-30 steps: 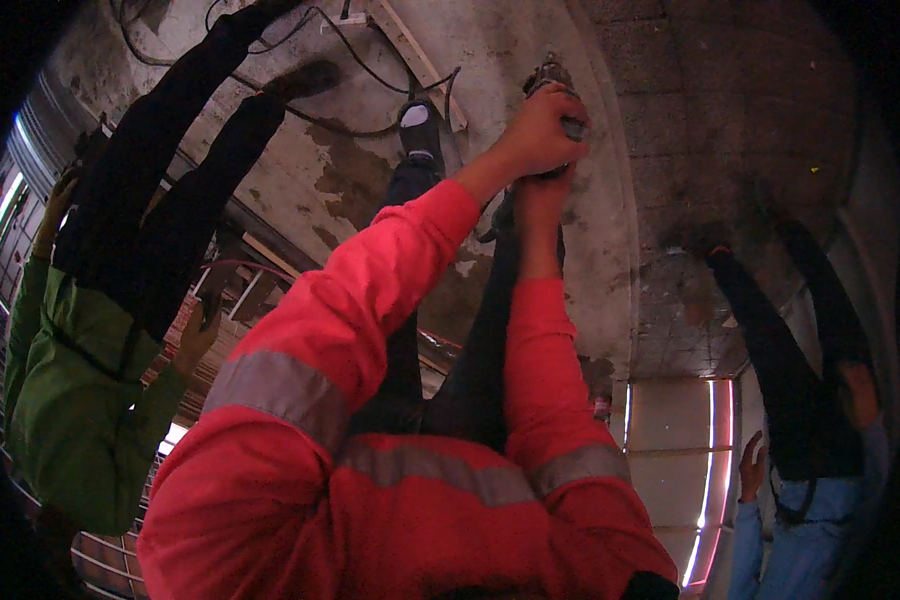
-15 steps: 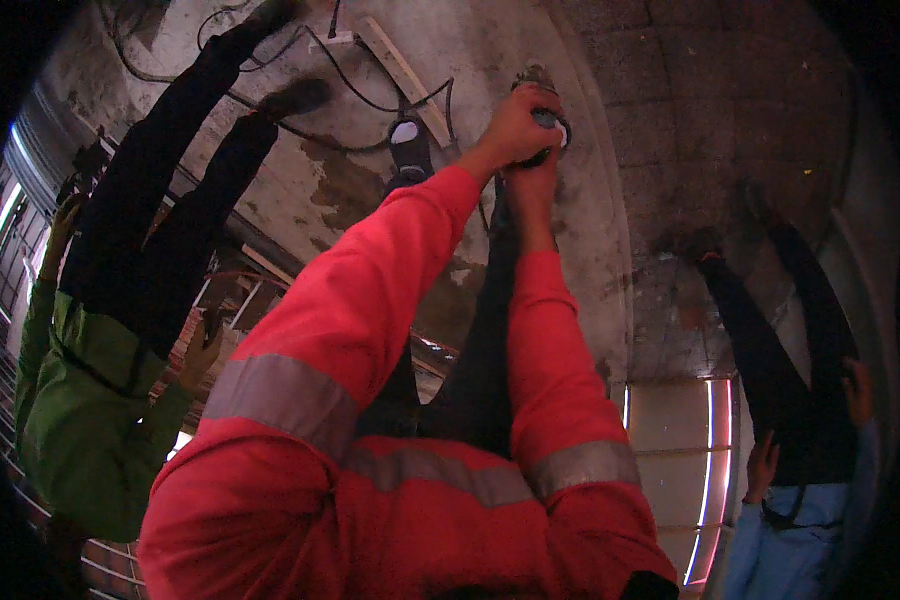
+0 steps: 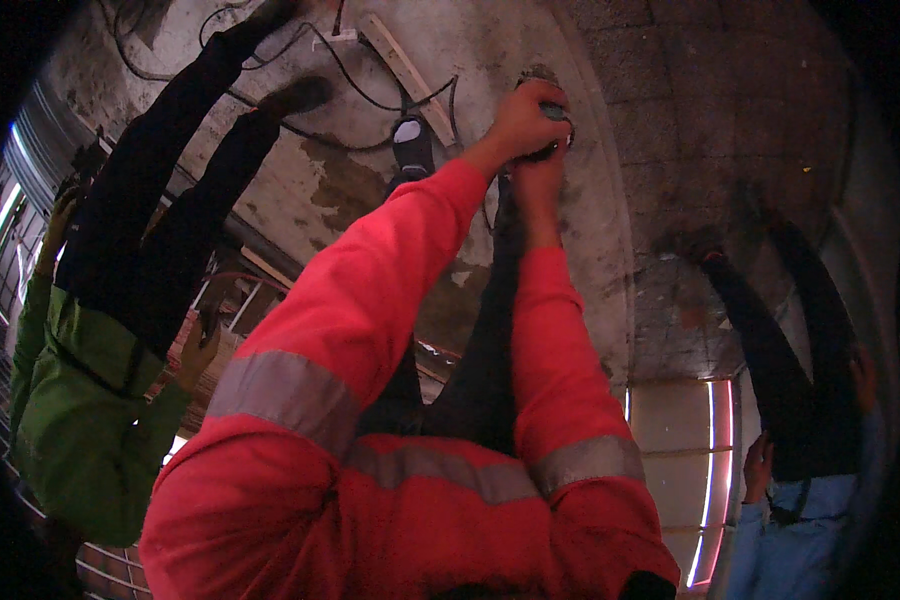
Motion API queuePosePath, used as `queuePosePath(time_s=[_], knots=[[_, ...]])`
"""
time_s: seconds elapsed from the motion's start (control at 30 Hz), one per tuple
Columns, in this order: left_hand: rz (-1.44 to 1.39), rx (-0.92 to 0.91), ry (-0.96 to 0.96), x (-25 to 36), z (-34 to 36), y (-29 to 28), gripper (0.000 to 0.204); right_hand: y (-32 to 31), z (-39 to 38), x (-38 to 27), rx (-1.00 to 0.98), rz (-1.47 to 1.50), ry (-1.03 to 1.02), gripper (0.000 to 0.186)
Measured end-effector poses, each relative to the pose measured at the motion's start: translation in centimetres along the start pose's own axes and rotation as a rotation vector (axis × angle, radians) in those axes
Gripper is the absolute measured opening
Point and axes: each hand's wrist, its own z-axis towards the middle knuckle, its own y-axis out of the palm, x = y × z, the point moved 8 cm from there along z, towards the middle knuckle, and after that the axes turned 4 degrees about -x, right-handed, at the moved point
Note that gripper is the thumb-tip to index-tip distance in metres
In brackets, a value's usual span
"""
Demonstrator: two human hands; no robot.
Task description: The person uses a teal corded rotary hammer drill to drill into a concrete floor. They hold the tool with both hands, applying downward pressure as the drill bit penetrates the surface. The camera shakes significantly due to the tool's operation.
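Note:
Both my arms, in red sleeves with grey bands, reach forward and down to the concrete floor. My left hand (image 3: 526, 122) is wrapped over the front of a dark handheld power tool (image 3: 553, 111). Just behind it, my right hand (image 3: 541, 178) grips the tool's rear part. The tool's head sticks out beyond my left hand, close against the concrete. My hands hide most of its body, so its exact kind is unclear.
A black cable (image 3: 345, 80) loops over the concrete beside a wooden plank (image 3: 400, 65). My shoe (image 3: 411, 145) stands left of my hands. One person in a green top (image 3: 90, 410) stands at left, another in light blue (image 3: 800, 530) at right. Darker paving (image 3: 700, 110) borders the concrete.
My hands and the tool have shifted very slightly toward the right and nearer to me. The grip is unchanged. At left, the person in green has moved a hand a little.

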Motion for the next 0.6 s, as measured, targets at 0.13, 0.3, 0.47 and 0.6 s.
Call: queuePosePath(time_s=[0.13,0.3,0.47,0.6], knots=[[-0.010,-0.019,0.090,2.2,-1.0,0.4,0.034,-0.5,-1.0,0.0,0.038,0.105,-0.014,0.071],[0.074,-0.095,0.156,5.3,-2.9,0.9,0.031,-1.8,-4.0,-1.1,0.089,0.042,0.005,0.063],[0.048,-0.151,0.146,5.4,-4.6,0.8,0.031,-1.2,-6.0,-0.5,0.091,0.142,-0.020,0.071],[0.175,-0.160,0.298,6.3,-7.8,0.8,0.042,-0.9,-8.9,-0.8,0.139,0.316,-0.050,0.067]])
